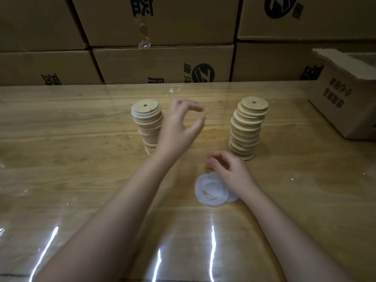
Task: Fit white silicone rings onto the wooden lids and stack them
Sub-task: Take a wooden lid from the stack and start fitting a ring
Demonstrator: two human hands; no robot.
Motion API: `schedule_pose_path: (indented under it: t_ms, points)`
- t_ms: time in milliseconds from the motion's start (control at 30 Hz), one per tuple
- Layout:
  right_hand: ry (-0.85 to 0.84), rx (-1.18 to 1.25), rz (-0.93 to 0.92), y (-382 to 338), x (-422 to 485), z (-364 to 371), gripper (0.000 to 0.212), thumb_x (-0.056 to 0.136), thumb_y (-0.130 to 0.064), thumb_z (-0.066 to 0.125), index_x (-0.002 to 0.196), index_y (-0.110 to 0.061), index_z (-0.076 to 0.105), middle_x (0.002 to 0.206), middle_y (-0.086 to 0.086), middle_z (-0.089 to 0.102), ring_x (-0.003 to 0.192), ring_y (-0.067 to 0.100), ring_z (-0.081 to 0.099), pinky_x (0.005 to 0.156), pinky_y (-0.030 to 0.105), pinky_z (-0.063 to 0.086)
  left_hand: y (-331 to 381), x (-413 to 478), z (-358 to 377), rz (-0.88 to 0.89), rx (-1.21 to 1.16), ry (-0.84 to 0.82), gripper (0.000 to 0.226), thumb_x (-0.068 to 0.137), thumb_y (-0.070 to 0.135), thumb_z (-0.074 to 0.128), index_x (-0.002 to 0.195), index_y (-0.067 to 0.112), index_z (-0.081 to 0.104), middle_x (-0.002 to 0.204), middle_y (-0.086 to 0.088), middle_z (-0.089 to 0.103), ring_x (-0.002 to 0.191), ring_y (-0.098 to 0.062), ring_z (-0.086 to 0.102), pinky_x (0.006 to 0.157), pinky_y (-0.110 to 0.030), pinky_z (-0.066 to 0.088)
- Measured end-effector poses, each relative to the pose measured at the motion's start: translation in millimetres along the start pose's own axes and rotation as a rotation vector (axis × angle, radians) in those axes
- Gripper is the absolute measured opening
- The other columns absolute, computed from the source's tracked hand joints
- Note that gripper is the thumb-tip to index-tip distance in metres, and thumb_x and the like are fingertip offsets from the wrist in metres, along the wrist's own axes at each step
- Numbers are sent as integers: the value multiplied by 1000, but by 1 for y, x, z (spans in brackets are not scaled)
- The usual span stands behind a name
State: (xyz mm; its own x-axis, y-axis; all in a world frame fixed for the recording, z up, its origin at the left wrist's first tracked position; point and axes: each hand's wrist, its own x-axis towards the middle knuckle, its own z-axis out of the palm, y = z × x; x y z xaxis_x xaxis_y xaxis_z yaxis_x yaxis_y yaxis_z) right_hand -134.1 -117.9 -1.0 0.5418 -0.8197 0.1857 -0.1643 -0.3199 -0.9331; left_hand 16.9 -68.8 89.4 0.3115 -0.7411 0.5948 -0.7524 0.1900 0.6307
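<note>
On glossy wood table, cartons behind: left hand wide, empty; right hand curled, grip unclear.

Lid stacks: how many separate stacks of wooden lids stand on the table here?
2. The left stack stands beside the left hand, partly hidden by it, white rings showing between lids. The right stack stands beyond the right hand. No others are visible.

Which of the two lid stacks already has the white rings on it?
The left stack, beside the open left hand: white edges show between its lids. The right stack is bare wood.
</note>
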Motion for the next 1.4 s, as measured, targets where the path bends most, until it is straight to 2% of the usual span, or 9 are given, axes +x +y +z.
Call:
schedule_pose_path:
  t_ms: [133, 233, 400, 567, 867, 1000, 1100, 1300, 1400]
  points:
    - [1, -19, -12, -1, 1, 0, 19, 88, -15, 60, 78, -31, 61, 75, -7, 69, 76, 8, 65, 68, 17, 48, 24, 12, 50, -162, -72, -276, 43, 84, 35, 67, 123, 22, 52, 127, 2, 43, 116, -8, 45, 102, -33, 40]
    - [-5, -78, -27, -2, 1, -1, 30, 88, -8, 58, 69, -31, 54, 61, -26, 62, 62, -13, 56, 57, 5, 37, 38, 25, 74, -96, 40, -349, 72, 78, 45, 71, 140, 31, 38, 148, 1, 27, 135, -21, 30, 111, -49, 27]
    - [2, -87, -41, 1, 2, -1, 41, 89, -2, 54, 62, -28, 41, 45, -29, 51, 47, -12, 48, 51, 4, 34, 49, 42, 95, 58, 209, -395, 71, 82, 56, 60, 144, 38, 29, 157, 3, 14, 141, -23, 20, 109, -53, 19]
    - [-19, -105, -29, 2, 3, -2, 35, 87, -4, 53, 64, -28, 42, 53, -30, 55, 50, -11, 50, 50, 6, 35, 45, 45, 104, 91, 310, -329, 51, 90, 45, 53, 137, 27, 43, 148, -6, 34, 135, -25, 30, 108, -47, 25]
    - [-23, -49, -7, -1, 1, -2, 29, 89, -10, 56, 67, -28, 50, 61, -30, 61, 59, -12, 55, 55, 4, 37, 46, 29, 79, 9, 0, -115, 66, 80, 37, 71, 137, 23, 41, 133, 1, 43, 123, -19, 38, 103, -39, 35]
    - [-15, -6, -13, -2, 1, -3, 27, 88, -9, 56, 73, -32, 58, 68, -18, 66, 68, -3, 61, 63, 14, 44, 24, -3, 56, -47, -95, 52, 64, 78, 24, 74, 134, 18, 43, 128, 0, 43, 116, -8, 40, 100, -17, 32]
    - [-2, 7, -51, -2, 1, -2, 22, 89, -11, 59, 80, -32, 60, 73, -10, 65, 71, 1, 60, 67, 16, 45, 0, -30, 45, -173, -180, 11, 69, 75, 12, 75, 134, 19, 41, 125, 3, 40, 111, 3, 39, 90, 3, 25]
    - [-113, -38, -11, -4, -2, 0, 21, 85, -6, 63, 100, -20, 62, 88, -5, 68, 86, 7, 65, 79, 17, 51, -33, -68, 37, -108, -63, -108, 73, 70, -3, 73, 135, 6, 42, 125, -10, 38, 114, 2, 35, 98, -2, 22]
    - [-105, -10, 4, -6, -3, -2, 21, 88, -11, 61, 99, -29, 61, 90, -8, 68, 86, 4, 65, 80, 17, 51, -33, -70, 34, -172, -117, -166, 68, 73, 13, 69, 135, 4, 42, 127, -9, 37, 120, -8, 38, 103, -6, 24]
